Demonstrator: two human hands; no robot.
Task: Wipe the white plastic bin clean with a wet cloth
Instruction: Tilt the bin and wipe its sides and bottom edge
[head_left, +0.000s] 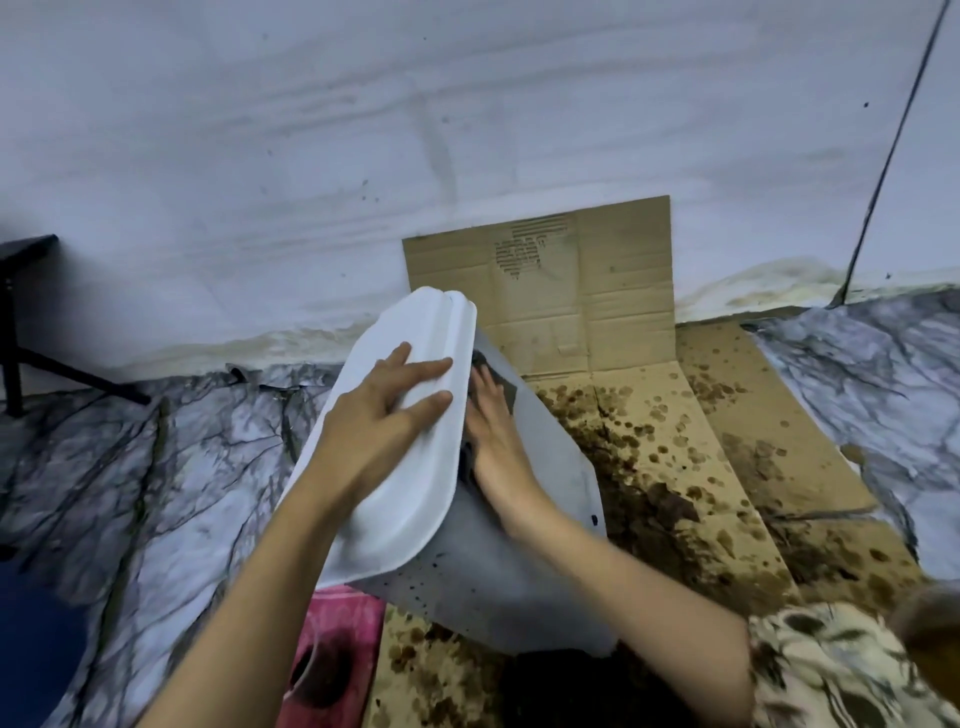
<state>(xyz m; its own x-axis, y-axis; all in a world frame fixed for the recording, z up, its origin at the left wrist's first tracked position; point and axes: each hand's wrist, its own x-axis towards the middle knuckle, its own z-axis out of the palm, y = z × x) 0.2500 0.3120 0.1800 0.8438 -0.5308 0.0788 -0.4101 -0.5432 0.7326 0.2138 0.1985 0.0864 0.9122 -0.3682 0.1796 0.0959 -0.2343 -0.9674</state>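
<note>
Tipped on its side on the floor, near the wall: white plastic bin (415, 499), flat bottom turned up and left, open mouth to the right. Resting partly on stained cardboard (691, 441), which covers the floor by the wall and runs up the wall (363, 130) behind. Left hand (387, 410) laid flat on the bin's bottom, fingers straight and spread wide, pressing to steady it. Right hand (493, 431) on the bin's long side wall, just past the bottom's edge, fingers straight and close together, pushing down on a dark cloth (485, 371). Only a small bit of cloth showing past the fingertips and along the hand's left side; rest hidden under the hand. Little dark specks dotted on the bin's near wall. Brown splotches all over the cardboard, thickest right beside the bin. Pink mat (332, 654) with a dark round mark lying on the floor at the near side, touching the bin's lower corner. Marble-look floor (156, 467) with dark veins to the left and far right. Black stand leg (15, 332) at the far left edge by the wall. Thin dark cable (893, 156) running down the wall at the far right. Patterned sleeve (841, 670) at the bottom right corner.
</note>
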